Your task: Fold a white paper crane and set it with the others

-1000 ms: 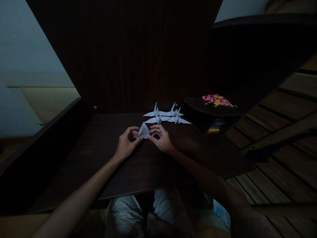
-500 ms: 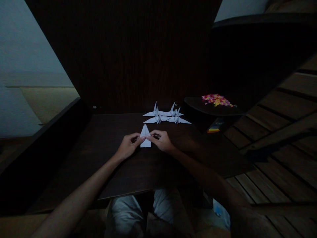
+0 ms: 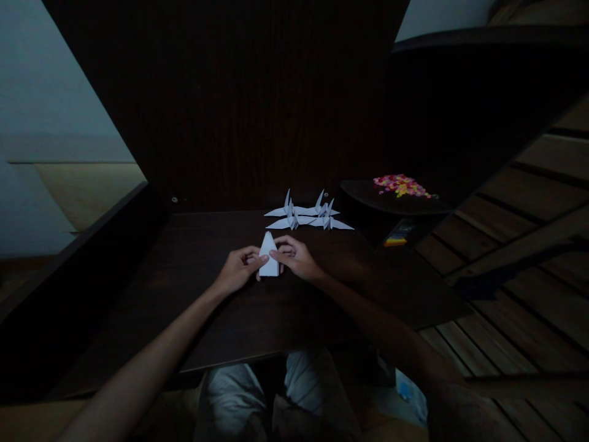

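- Near the middle of the dark wooden table [image 3: 221,319], a little toward its far edge, a partly folded white paper piece [image 3: 269,258] stood with its point aimed away from the person.
- Slipping looked the main risk: only fingertips held the paper, so an uneven press from one side could skew the crease or twist the piece out of line.
- Dim light was a second hazard, since the edges of the flaps were hard to make out and a fold could land off its mark.
- A careless forward push might also nudge the finished paper cranes [image 3: 307,216], which sat just beyond the hands by the far edge.
- The left hand [image 3: 237,271] reached in from the near left, forearm stretched low over the table, its fingers pinching the paper's left side.
- The right hand [image 3: 297,261] came in from the near right, wrist bent inward, its fingers gripping the paper's right edge.
- A heap of small coloured bits [image 3: 401,184] lay on a dark round tray [image 3: 368,195] off the table's far right corner, well apart from both hands.
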Demonstrator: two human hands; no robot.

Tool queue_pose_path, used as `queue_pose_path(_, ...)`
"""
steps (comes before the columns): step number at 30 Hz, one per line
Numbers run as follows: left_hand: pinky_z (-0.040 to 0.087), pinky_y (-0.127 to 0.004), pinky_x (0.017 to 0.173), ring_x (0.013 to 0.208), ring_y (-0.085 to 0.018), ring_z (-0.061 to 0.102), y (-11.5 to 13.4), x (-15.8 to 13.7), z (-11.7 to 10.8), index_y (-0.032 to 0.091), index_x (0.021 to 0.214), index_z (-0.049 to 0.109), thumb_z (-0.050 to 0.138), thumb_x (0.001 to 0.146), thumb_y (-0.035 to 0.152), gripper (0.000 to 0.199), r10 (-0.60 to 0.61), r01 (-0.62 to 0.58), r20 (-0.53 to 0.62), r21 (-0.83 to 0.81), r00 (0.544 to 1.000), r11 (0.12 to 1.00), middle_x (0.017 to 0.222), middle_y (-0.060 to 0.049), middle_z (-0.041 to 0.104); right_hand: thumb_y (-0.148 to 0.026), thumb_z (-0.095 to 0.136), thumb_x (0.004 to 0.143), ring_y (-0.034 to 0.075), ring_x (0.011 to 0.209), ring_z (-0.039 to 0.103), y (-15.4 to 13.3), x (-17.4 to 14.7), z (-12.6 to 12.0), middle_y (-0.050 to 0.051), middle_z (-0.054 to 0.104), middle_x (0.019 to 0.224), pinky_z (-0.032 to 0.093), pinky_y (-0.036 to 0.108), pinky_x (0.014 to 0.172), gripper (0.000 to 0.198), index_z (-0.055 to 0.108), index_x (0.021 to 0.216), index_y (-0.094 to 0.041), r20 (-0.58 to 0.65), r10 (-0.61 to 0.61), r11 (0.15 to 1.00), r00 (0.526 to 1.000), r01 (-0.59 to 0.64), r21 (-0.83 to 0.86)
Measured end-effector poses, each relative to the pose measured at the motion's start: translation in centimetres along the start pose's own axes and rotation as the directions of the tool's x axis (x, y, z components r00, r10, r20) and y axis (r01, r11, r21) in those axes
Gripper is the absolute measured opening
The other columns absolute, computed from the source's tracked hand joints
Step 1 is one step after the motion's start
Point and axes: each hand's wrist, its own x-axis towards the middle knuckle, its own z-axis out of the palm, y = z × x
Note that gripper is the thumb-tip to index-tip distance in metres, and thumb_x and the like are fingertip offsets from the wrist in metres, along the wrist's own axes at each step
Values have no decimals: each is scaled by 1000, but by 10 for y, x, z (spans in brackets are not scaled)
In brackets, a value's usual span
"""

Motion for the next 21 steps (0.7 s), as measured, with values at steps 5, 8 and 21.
queue_pose_path(5, 50, -24, 55, 56, -12, 60, -2, 3, -2, 17, 111, 53, 78, 67, 36, 55, 64, -76, -146, -79, 987, 994, 69, 4, 61, -34, 78, 67, 11, 52, 64, 3, -1, 2, -9, 59, 66, 54, 23, 50, 62, 43, 117, -23, 29, 16, 997, 999, -18, 71)
queue_pose_path(8, 52, -26, 66, 66, -12, 63, -2, 2, -2, 20, 123, 45, 79, 65, 29, 68, 119, -132, -142, -85, 983, 988, 81, 2, 62, -34, 77, 69, 12, 53, 65, 5, 0, 1, -7, 61, 67, 55, 24, 52, 56, 45, 114, -22, -2, -24, 996, 1000, 24, 81)
queue_pose_path(21, 55, -32, 72, 74, -14, 65, -5, -1, 0, 18, 128, 60, 73, 75, 36, 57, 237, -225, -141, 96, 961, 970, 118, -10, 62, -47, 73, 71, 15, 62, 64, 13, 6, -3, 4, 66, 77, 56, 32, 59, 37, 70, 93, -16, -32, -78, 996, 996, 80, 34)
